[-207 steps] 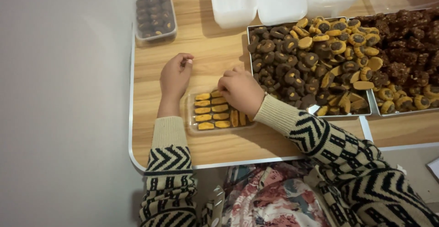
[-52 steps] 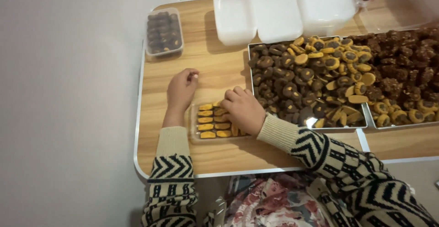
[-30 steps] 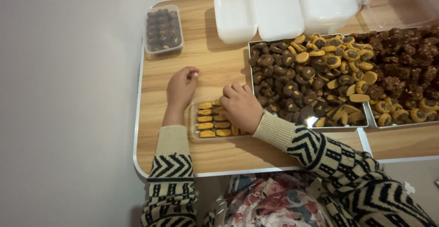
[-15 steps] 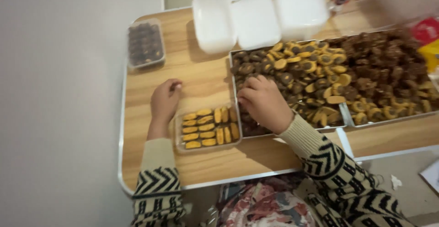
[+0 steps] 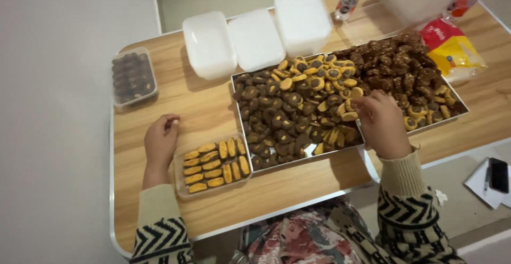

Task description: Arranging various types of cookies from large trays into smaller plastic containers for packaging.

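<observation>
Nearest the seated person, a small clear tray (image 5: pixel 213 168) sits on the wooden desk (image 5: pixel 298 187), packed with orange-topped cookies laid in rows and columns. Left hand (image 5: pixel 161 144) rests on the desk just left of that tray, fingers loosely curled, holding nothing I can make out. Right hand (image 5: pixel 380 120) is over the right part of the big metal baking tray (image 5: pixel 250 171), fingertips pinched together down among the cookies (image 5: pixel 298 104); whether one is gripped, cannot tell. That tray is heaped with dark chocolate and orange-faced pieces; a second heap of darker brown cookies (image 5: pixel 399 72) lies just beside it. Further back: a small clear box of dark cookies (image 5: pixel 133 76) at far left, three white lidded containers (image 5: pixel 255 38) in a row, a yellow bag (image 5: pixel 452 51) at far right.
</observation>
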